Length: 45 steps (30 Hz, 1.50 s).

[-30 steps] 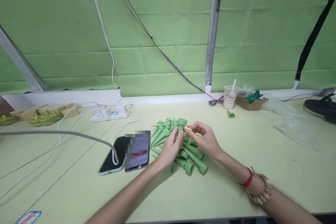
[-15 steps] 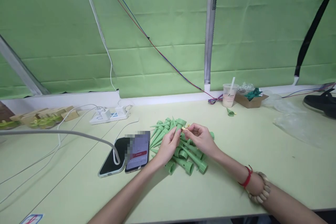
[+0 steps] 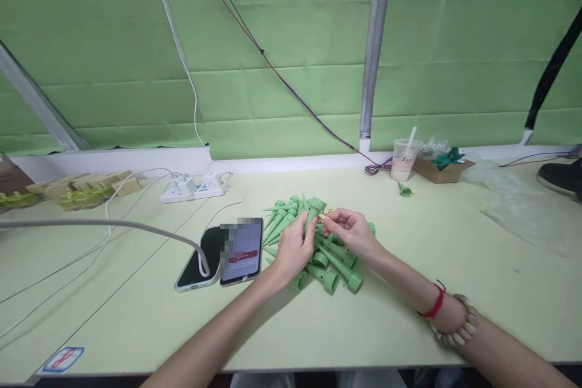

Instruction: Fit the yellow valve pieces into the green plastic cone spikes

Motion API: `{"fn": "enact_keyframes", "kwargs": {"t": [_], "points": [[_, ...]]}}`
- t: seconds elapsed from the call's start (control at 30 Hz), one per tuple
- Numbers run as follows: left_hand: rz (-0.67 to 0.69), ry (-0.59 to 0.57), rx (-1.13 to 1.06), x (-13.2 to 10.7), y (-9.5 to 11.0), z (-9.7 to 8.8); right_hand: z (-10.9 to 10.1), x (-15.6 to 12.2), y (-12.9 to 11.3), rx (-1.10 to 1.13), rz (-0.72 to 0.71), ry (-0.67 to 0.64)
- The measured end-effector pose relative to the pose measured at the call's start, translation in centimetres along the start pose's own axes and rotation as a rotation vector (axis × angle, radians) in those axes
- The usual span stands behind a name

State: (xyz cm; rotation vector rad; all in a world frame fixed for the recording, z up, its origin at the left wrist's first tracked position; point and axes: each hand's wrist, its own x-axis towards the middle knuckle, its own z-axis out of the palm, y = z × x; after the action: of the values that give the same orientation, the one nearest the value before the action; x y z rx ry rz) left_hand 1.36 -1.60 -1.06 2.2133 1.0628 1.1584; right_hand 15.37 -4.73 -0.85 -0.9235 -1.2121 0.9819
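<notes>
A pile of several green plastic cone spikes (image 3: 331, 264) lies on the pale green table (image 3: 409, 309). My left hand (image 3: 293, 250) is closed round one green cone spike (image 3: 313, 211), held upright with its wide end up. My right hand (image 3: 352, 231) pinches a small yellow piece (image 3: 324, 217) at that cone's wide end. Both hands hover just above the pile.
Two phones (image 3: 227, 254) lie left of the pile, one with a grey cable plugged in. A white power strip (image 3: 193, 189) sits behind them. A plastic drink cup (image 3: 402, 159), a cardboard box (image 3: 443, 168) and clear plastic bags (image 3: 522, 212) are at the back right.
Both hands stay together on the same cone and yellow piece, sinking slightly toward the pile. The camera view shifted a little.
</notes>
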Motion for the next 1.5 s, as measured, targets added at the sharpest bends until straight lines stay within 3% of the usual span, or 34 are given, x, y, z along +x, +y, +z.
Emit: {"fn": "enact_keyframes", "kwargs": {"t": [0.5,0.57,0.73,0.9,1.03,1.23,1.3,1.37,1.5], "points": [[-0.107,0.007,-0.062,-0.6,0.9,0.4,-0.1,-0.3,0.7,-0.301,-0.222,0.115],[-0.095,0.015,-0.019,-0.4,0.9,0.3,-0.2,-0.1,0.4,-0.235,-0.176,0.075],[-0.047,0.001,0.077,0.0,0.7,0.0,-0.5,0.5,-0.1,0.032,0.102,0.028],[-0.046,0.0,0.087,-0.1,0.7,0.0,-0.6,0.6,0.6,0.097,0.123,0.053],[-0.054,0.01,0.079,-0.2,0.7,0.1,-0.5,0.4,0.9,0.023,0.031,0.071],[-0.077,-0.003,0.012,-0.2,0.4,0.4,-0.2,-0.4,0.4,-0.318,-0.317,0.182],[-0.08,-0.01,-0.016,-0.2,0.2,0.4,-0.1,-0.5,0.4,-0.351,-0.363,0.213],[-0.075,-0.007,-0.029,0.0,0.1,0.5,-0.1,-0.3,0.6,-0.292,-0.307,0.207],[-0.043,-0.017,-0.032,0.3,-0.2,0.3,-0.3,0.4,1.1,-0.04,-0.043,0.123]]}}
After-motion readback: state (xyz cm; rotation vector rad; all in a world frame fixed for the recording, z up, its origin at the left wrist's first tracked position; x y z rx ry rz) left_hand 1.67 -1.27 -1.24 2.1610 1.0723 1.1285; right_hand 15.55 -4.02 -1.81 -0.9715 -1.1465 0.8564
